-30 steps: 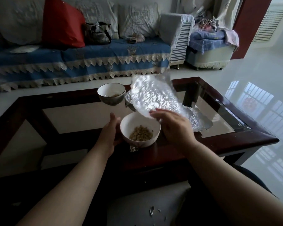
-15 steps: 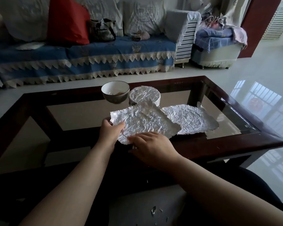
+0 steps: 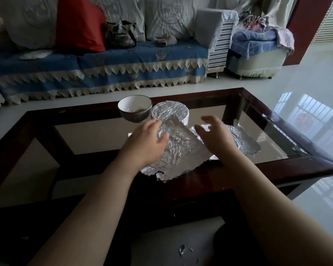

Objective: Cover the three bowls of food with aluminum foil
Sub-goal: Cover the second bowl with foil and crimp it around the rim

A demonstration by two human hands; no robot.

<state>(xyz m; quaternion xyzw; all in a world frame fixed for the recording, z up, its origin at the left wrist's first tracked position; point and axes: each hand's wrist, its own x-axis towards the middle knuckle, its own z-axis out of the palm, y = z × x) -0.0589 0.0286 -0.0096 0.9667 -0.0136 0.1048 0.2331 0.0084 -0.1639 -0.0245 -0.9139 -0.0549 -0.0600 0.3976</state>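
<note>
Foil sheet (image 3: 179, 150): draped between your hands
Left hand (image 3: 146, 143): spread, resting on it
Right hand (image 3: 217, 137): fingers spread, hovering
Open bowl (image 3: 135, 108): just past your left hand

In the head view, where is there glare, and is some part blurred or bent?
Head view: window glare lies on the glossy floor at right; the foil sheet glints; the right hand is blurred at its fingertips; the sofa edge curves from wide-angle distortion; the foreground is dim.
</note>
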